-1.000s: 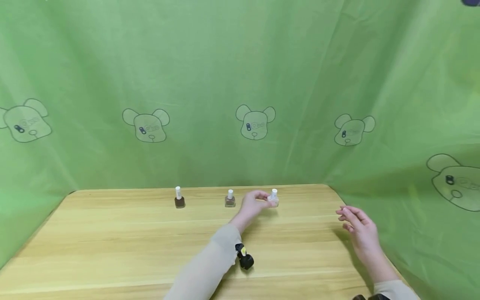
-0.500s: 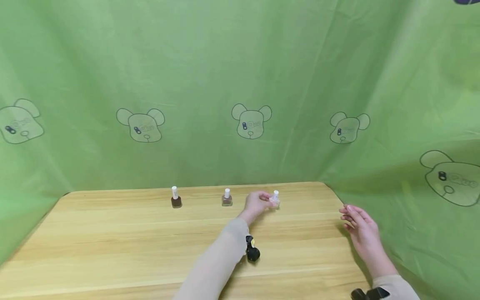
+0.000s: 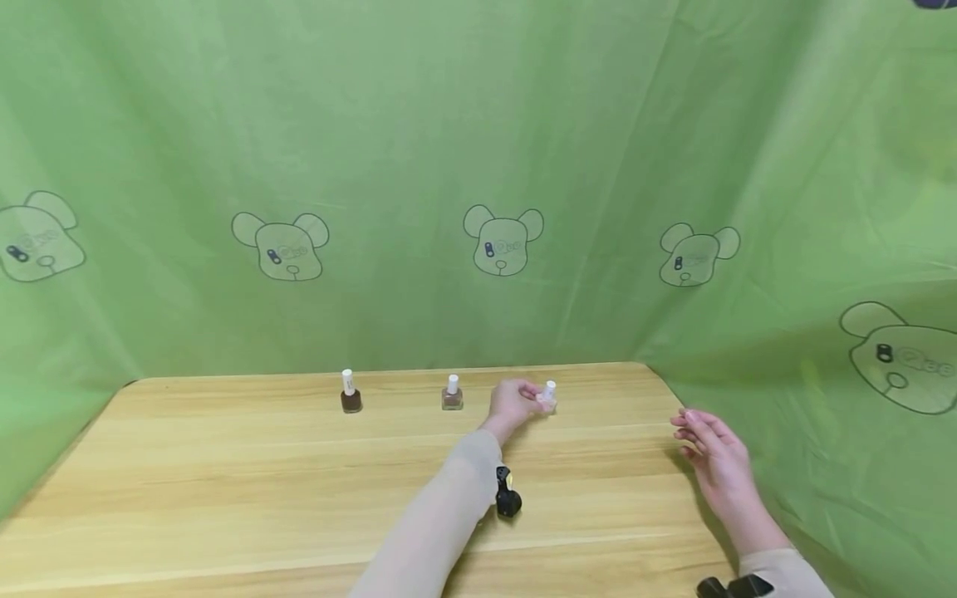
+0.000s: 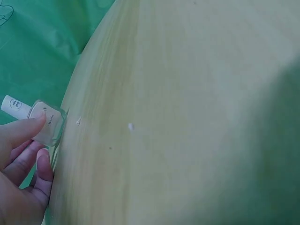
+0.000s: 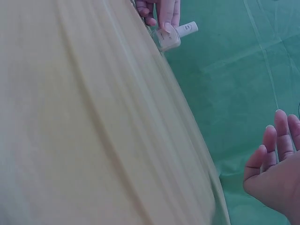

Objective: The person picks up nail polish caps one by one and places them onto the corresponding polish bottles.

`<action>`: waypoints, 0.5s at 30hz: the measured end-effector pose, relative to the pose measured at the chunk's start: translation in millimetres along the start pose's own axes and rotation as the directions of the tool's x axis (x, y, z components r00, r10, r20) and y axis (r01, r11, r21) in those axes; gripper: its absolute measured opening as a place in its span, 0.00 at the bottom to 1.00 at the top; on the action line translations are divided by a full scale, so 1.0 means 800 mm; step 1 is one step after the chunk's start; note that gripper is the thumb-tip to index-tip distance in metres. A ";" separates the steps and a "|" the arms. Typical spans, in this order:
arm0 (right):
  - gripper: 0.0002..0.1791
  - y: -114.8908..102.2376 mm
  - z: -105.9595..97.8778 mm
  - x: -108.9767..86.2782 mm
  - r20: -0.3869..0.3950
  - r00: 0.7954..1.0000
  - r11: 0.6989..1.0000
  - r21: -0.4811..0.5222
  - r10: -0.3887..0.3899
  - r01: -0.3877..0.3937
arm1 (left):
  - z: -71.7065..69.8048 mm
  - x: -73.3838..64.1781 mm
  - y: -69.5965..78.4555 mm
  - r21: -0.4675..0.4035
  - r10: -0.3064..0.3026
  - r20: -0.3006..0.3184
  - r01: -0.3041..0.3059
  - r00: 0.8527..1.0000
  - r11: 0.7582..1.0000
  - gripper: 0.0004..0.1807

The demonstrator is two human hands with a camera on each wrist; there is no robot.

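Note:
My left hand (image 3: 512,402) pinches a pale nail polish bottle (image 3: 548,400) with a white cap, near the table's back edge. In the left wrist view the thumb lies across the label side of this bottle (image 4: 48,123), its base at the tabletop. To the left stand a brownish nail polish bottle (image 3: 452,396) and a dark one, the dark nail polish bottle (image 3: 350,396), both upright with white caps. Over the table's right side my right hand (image 3: 719,465) hangs with loosely bent fingers and holds nothing; the right wrist view shows the same hand (image 5: 279,164).
The wooden table (image 3: 224,482) reaches back to a green curtain (image 3: 404,149) printed with bear heads, which also runs along both sides. A black wrist camera (image 3: 507,498) sits on the left sleeve, another black device (image 3: 736,587) on the right.
The left hand with the pale bottle has shifted very slightly right relative to the other bottles, then stays nearly still. The view has turned a little. The right hand has hardly moved.

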State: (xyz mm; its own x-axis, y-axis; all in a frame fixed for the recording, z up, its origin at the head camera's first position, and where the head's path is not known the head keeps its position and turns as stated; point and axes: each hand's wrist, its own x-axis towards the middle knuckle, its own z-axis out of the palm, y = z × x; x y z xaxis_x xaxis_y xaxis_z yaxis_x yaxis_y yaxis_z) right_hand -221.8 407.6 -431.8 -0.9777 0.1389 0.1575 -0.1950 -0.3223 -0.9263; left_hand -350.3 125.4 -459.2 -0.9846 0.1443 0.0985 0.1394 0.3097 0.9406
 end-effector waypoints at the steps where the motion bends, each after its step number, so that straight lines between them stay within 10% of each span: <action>1: 0.11 0.000 0.001 0.000 -0.001 1.000 1.000 -0.013 0.002 -0.002 | 0.000 -0.001 0.001 0.003 -0.003 0.002 0.003 1.000 1.000 0.13; 15: 0.11 0.001 0.014 -0.002 -0.010 1.000 0.994 -0.107 -0.027 0.026 | -0.014 -0.012 0.001 -0.011 0.000 0.072 0.001 0.997 1.000 0.29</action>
State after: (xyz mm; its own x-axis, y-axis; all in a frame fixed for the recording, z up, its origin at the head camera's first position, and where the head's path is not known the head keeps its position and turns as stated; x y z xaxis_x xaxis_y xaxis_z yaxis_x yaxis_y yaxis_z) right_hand -221.1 396.9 -428.7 -0.9713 0.1567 0.1792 -0.2108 -0.2167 -0.9532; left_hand -341.6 113.9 -455.5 -0.9745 0.2114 0.0750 0.1376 0.2993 0.9442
